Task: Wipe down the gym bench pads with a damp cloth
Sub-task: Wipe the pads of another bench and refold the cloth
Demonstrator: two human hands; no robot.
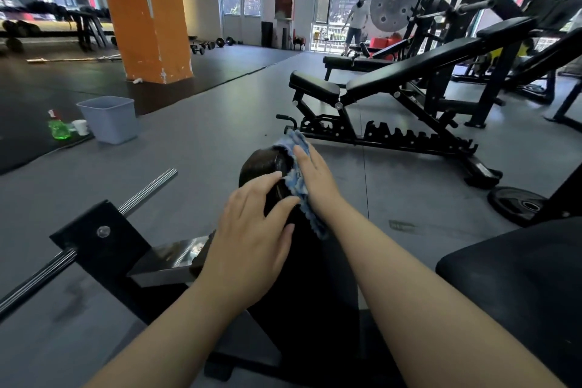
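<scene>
A black upright pad [264,164] rises in front of me at the middle of the view. My right hand [315,176] lies flat on a blue cloth [297,179] and presses it against the pad's right side. The cloth hangs down past my wrist. My left hand [252,236] rests on the pad's near left side with straight, spread fingers, its fingertips close to the cloth. Another black pad [516,280] shows at the lower right.
An adjustable black bench [409,72] stands ahead on the right, a weight plate [516,203] on the floor near it. A grey bin [108,118], a green spray bottle [58,126] and a white cup [81,127] sit at left. An orange pillar [141,12] stands behind. A person [357,22] stands far back.
</scene>
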